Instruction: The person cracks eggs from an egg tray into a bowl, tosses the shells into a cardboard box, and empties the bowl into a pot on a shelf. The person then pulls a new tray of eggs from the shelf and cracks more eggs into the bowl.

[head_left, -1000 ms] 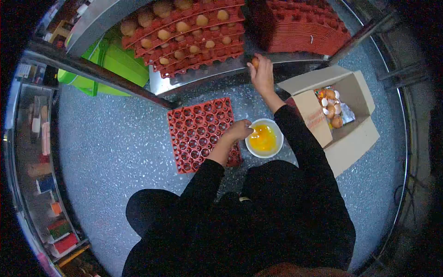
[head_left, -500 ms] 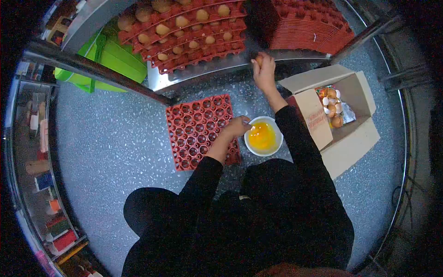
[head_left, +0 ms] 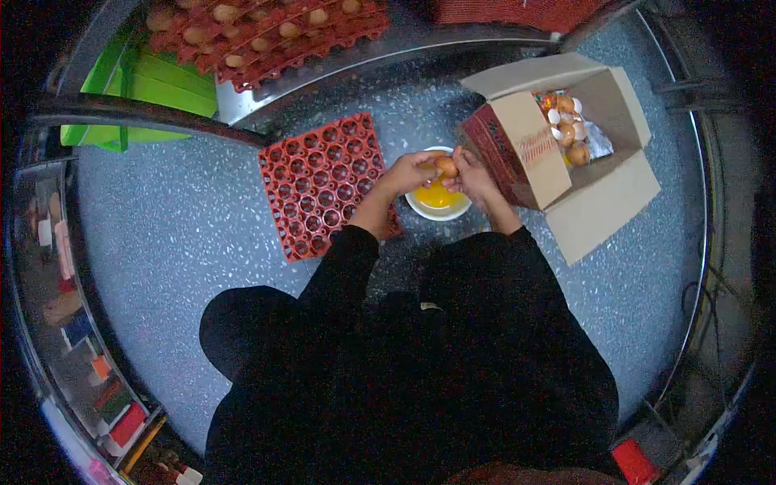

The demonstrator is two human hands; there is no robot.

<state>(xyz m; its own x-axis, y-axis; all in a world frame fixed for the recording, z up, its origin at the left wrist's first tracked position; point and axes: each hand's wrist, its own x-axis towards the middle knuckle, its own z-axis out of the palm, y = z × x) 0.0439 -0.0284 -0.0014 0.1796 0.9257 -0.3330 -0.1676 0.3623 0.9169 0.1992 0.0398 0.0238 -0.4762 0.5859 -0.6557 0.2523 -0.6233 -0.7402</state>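
Observation:
Above the white bowl (head_left: 418,204) on the floor, both my hands meet around a brown egg (head_left: 445,166). My left hand (head_left: 409,175) has its fingers closed on the egg's left side. From the right, my right hand (head_left: 475,179) grips the same egg with fingers bent round it. Yellow liquid egg (head_left: 436,195) lies in the bowl below, partly covered by the hands. Whether the shell is cracked cannot be made out. Just left of the bowl, a red egg tray (head_left: 321,187) with bare cups lies on the floor.
On the right stands an open cardboard box (head_left: 531,153) with eggshells (head_left: 568,131) inside. Red trays of eggs (head_left: 267,36) are stacked on a metal shelf (head_left: 347,71) at the top. A green container (head_left: 166,97) is at upper left, behind a dark metal post (head_left: 170,116).
My right hand has come down from the shelf edge to the bowl with the egg. My left hand has moved onto the egg. The view has shifted, so the scene sits higher and further left.

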